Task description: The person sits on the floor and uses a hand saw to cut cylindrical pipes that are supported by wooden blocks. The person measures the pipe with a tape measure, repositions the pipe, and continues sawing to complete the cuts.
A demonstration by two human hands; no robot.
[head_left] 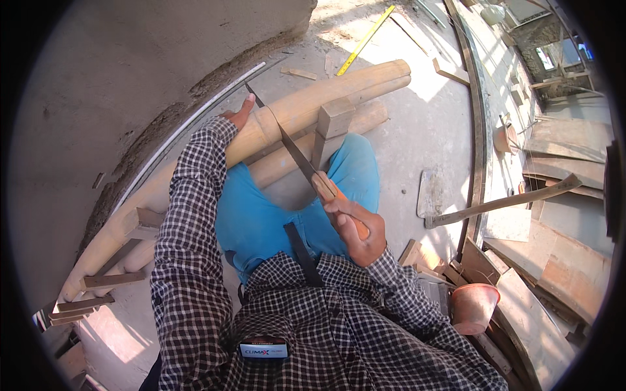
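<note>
A handsaw (297,153) with a narrow dark blade and an orange-brown wooden handle lies slantwise across a thick bamboo pole (293,107). My right hand (358,231) is closed round its handle, above my blue trousers. On the pole's far side, beside the blade, my left hand (241,112) grips the bamboo, its thumb up and its other fingers mostly hidden. A second bamboo pole (280,163) runs alongside, nearer my knees. Between the two poles a squared wooden rung (336,118) sticks up. More wooden rungs (143,223) join the poles at the left, like a ladder.
A plastered wall (150,65) rises at the left, with a thin white pipe (189,120) along its foot. A yellow level-like bar (365,40) lies beyond the poles. At the right are a long-handled hoe (502,208), boards (567,267) and a reddish bucket (476,307).
</note>
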